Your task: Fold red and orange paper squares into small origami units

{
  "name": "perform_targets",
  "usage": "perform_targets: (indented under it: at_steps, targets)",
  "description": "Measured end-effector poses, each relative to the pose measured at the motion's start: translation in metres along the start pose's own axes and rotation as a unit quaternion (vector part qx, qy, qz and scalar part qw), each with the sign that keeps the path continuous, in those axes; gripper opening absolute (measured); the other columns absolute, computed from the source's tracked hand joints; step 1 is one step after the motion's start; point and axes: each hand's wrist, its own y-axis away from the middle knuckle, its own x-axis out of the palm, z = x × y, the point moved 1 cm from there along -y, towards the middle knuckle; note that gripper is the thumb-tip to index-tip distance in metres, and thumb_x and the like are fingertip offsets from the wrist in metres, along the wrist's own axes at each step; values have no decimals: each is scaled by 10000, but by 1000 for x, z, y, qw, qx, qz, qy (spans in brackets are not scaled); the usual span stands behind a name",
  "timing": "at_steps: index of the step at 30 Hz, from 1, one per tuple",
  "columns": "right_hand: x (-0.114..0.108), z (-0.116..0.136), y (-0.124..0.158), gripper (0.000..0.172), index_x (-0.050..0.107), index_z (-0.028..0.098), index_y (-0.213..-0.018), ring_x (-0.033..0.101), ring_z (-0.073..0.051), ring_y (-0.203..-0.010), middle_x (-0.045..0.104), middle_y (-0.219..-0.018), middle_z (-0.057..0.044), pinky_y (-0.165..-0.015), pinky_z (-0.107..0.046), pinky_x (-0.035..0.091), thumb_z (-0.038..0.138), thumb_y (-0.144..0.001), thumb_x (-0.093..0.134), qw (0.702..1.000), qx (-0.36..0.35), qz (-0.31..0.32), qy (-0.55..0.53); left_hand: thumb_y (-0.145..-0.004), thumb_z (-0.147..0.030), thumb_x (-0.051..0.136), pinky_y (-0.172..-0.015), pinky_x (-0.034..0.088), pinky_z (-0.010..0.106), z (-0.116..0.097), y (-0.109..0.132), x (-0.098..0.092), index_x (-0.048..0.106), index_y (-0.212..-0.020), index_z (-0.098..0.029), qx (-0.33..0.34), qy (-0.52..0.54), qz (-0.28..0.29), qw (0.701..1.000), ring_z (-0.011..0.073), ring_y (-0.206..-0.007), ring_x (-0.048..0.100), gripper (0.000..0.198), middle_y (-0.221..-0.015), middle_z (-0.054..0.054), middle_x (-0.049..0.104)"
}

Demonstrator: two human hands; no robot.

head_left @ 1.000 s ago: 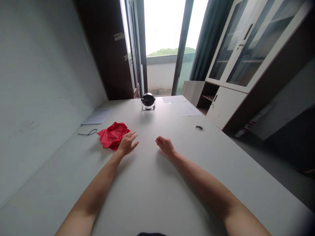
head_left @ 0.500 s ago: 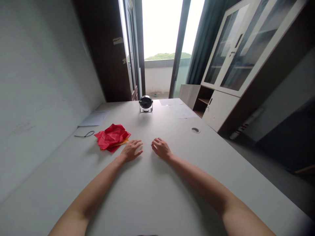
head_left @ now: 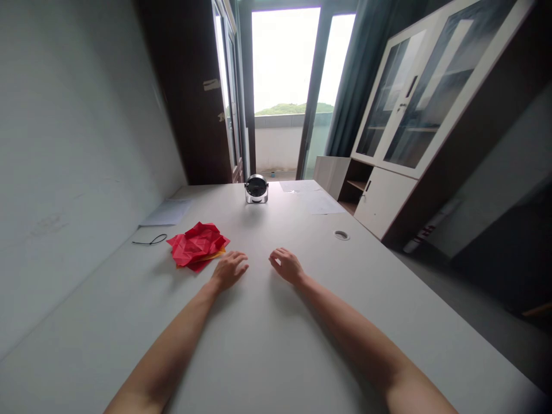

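My left hand (head_left: 230, 270) hovers or rests lightly over the white table, thumb apart from its loosely bent fingers. It is open and holds nothing. Just left of it lies a crumpled bundle of red folded paper (head_left: 199, 244), with orange paper (head_left: 218, 254) showing underneath at its right edge. The left fingers are close to this edge; whether they touch it I cannot tell. Across a short gap is my right hand (head_left: 288, 264), with curled fingers and a small opening between thumb and forefinger. No object shows in it.
The white table (head_left: 267, 345) stretches toward a window. A small round black-and-silver device (head_left: 256, 188) stands at the far end. White sheets (head_left: 166, 212) lie far left, near a thin black loop (head_left: 150, 240); more paper (head_left: 319, 201) lies far right. A round ring (head_left: 341, 235) sits near the right edge.
The whole view has tilted up slightly. My right hand has shifted a little to the right, widening the gap between the hands. The red paper has stayed put.
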Motion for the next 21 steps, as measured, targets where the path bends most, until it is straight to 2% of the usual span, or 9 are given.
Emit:
perform_targets:
  at_steps: [21]
  targets:
    - [4,0,0,87,641,234,-871,582,-204,-914,659,-929,-50,-812,-317,485,200,-922,580,999,-14,32,20,-932,-397,554,-1102,403,490,3,4,2,593,-1267,-264,7,-7,22,1000,275,-1291,481,363,-1384,97,540]
